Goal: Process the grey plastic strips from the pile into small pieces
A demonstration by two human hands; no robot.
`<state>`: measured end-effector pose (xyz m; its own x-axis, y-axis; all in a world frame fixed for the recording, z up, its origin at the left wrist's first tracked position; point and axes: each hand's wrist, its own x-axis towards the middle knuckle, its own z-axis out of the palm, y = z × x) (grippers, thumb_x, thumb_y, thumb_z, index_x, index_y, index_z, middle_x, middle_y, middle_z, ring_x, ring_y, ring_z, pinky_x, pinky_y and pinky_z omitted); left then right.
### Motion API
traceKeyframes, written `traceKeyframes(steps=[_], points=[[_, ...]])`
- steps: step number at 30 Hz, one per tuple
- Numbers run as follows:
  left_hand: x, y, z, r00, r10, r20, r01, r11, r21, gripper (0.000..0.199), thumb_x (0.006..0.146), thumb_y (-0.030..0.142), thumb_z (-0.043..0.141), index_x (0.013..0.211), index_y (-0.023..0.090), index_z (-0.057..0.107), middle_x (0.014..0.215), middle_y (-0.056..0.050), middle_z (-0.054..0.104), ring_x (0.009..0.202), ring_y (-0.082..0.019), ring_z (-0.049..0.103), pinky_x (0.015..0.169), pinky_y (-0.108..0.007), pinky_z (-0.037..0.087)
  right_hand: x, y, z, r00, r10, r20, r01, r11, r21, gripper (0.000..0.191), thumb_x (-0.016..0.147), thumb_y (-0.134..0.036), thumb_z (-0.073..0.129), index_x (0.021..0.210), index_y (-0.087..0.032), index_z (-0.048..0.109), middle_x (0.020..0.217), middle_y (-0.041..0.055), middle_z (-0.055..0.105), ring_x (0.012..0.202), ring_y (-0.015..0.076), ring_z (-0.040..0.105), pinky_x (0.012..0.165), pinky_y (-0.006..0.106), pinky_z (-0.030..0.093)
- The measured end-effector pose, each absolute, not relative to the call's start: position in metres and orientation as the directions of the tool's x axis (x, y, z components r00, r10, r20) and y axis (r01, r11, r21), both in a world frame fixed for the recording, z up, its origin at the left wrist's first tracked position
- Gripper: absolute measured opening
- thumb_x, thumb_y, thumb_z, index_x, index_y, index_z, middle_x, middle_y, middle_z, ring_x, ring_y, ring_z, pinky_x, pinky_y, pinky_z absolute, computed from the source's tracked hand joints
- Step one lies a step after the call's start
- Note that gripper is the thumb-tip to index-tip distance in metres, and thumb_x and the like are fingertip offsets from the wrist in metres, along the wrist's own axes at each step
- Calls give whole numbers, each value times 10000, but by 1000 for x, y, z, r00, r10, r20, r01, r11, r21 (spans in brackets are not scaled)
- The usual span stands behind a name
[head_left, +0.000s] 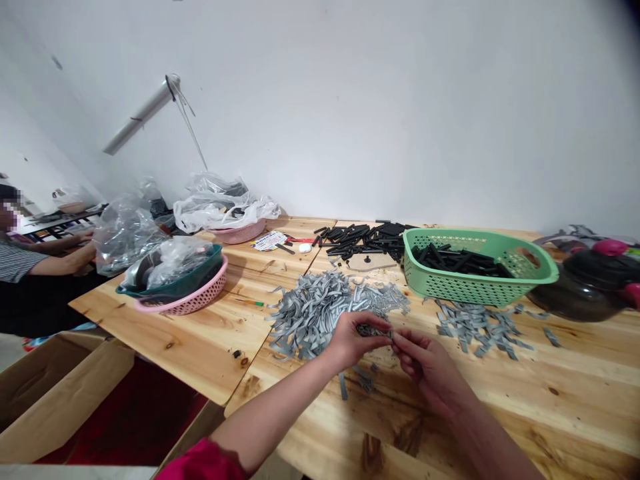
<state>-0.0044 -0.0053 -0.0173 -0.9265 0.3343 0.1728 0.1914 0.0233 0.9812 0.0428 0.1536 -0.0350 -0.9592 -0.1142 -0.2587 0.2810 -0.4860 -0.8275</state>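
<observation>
While hands pinch grey strips, printed card unreadable.

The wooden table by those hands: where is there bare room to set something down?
Bare wood shows right of the right hand, below the loose gray strips, and between the pink basket and the larger gray strip pile. It is crowded along the back, around the green basket and black rods.
</observation>
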Motion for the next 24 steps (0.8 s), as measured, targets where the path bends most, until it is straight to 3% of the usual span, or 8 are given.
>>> traceKeyframes(steps=[7,10,13,16,19,24], points=[[-4,-2,-22,-940,331,89,83,-32,996,380,467,401,905,678,123,756,603,-34,662,519,-85,479,519,-221,354,43,149,-37,-998,29,-59,44,-371,-927,399,716,-426,807,871,-187,528,625,-43,535,478,43,418,425,140,297],[-4,0,-28,-940,336,53,15,-116,993,350,462,381,910,623,126,733,597,-26,655,540,-94,508,556,-230,379,43,150,-37,-1000,4,22,-22,-233,-972,349,806,-470,715,834,-173,535,635,-28,534,501,53,439,449,159,342],[-5,-1,-31,-930,364,47,-12,-158,987,321,544,402,876,643,128,742,645,-50,689,595,-131,578,605,-249,423,45,151,-36,-997,-12,73,-70,-142,-987,342,851,-501,649,895,-175,556,664,1,582,517,71,457,462,177,370],[-7,-3,-30,-931,361,58,25,-96,995,307,594,406,849,684,126,760,656,-56,699,606,-139,589,607,-247,426,44,153,-37,-994,-1,111,-111,-76,-991,341,814,-472,700,937,-182,569,659,0,590,514,81,461,454,183,370],[-8,-4,-29,-927,370,54,39,-48,998,291,651,401,811,752,130,776,711,-61,718,641,-144,602,637,-247,439,42,157,-39,-993,1,116,-116,-28,-993,307,806,-448,711,847,-173,581,646,-6,560,515,78,457,455,184,372],[-7,-3,-27,-938,331,98,119,45,992,230,681,338,781,738,117,758,674,-52,694,616,-121,555,597,-228,407,40,160,-40,-984,61,167,-163,63,-985,300,790,-440,721,907,-180,627,774,24,615,617,114,539,535,213,441]])
